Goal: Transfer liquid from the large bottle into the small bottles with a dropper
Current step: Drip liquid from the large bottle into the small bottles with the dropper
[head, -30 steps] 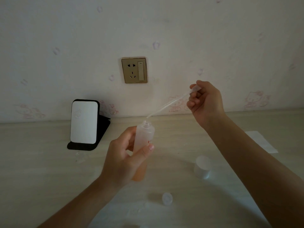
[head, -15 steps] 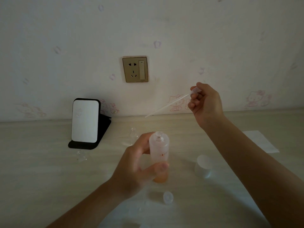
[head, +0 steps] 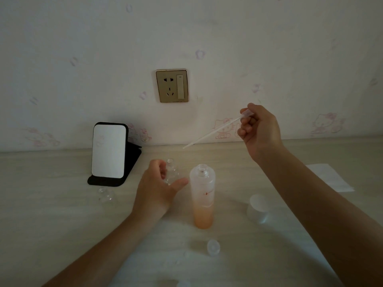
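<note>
Of the person, only two arms show. The left hand (head: 159,189) and the right hand (head: 261,131) are bare. So are the left forearm (head: 107,245) and the right forearm (head: 321,204), uncovered along the whole length in view, as far as the picture's edge. Both forearms are slim and smooth, narrowing to slender wrists. The fingers are slender, and the left thumb ends in a short, rounded nail. Dim light leaves finer detail unclear.

So the left hand (head: 159,187) let go of the large bottle (head: 202,195), now standing alone on the table (head: 51,214), and moved over to curl round a small bottle (head: 171,172). The dropper (head: 211,131) tip is up off the large bottle's neck too.
</note>
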